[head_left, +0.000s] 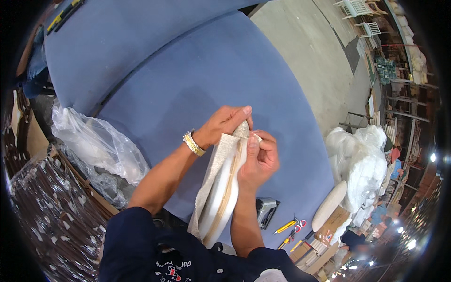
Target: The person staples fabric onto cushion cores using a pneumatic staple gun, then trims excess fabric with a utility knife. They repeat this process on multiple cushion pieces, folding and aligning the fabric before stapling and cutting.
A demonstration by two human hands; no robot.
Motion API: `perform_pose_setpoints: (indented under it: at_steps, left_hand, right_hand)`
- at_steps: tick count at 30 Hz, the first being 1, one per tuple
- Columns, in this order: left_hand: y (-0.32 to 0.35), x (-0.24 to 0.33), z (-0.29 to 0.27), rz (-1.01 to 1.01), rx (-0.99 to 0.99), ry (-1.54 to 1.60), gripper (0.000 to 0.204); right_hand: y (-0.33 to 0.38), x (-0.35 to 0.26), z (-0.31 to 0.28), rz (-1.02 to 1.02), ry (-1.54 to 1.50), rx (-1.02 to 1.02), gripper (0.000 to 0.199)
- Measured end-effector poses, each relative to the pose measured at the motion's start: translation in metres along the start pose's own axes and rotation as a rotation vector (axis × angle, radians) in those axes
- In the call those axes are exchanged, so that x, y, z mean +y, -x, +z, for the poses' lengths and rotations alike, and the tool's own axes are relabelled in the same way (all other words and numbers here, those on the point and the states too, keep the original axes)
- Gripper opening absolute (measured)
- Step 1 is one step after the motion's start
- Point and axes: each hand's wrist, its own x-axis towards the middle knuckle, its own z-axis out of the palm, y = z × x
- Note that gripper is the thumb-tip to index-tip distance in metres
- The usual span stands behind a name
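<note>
Upright in front of my body is a padded seat piece, with beige fabric (pixel 210 185) wrapped over white foam (pixel 217 199) and a thin wood-coloured board edge (pixel 227 197) running along it. My left hand (pixel 226 123), with a gold watch on its wrist, is closed on the fabric at the top end. Just to its right, my right hand (pixel 260 159) is closed too, its thumb and fingers pinching the fabric edge at the same end. The fabric hangs loose from the foam on the left side. My fingers partly hide the folded corner.
A blue padded table (pixel 225 66) lies ahead. Near my right forearm are a staple gun (pixel 267 212), red-handled scissors (pixel 299 225) and a yellow cutter (pixel 285 226). An oval beige pad (pixel 329 207) and white plastic bags (pixel 359 160) sit right; a clear bag (pixel 96 141) lies left.
</note>
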Motion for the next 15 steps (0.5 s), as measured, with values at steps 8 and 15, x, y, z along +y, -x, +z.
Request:
perform_pose_setpoints:
  at_steps: [8, 15]
  left_hand:
    - [-0.035, 0.005, -0.012, -0.078, -0.316, -0.243, 0.058]
    - [-0.027, 0.017, 0.000, -0.125, -0.295, -0.221, 0.060]
  right_hand:
    - [-0.001, 0.010, 0.002, -0.010, -0.057, -0.017, 0.014]
    - [0.010, -0.016, -0.020, 0.072, 0.098, -0.183, 0.018]
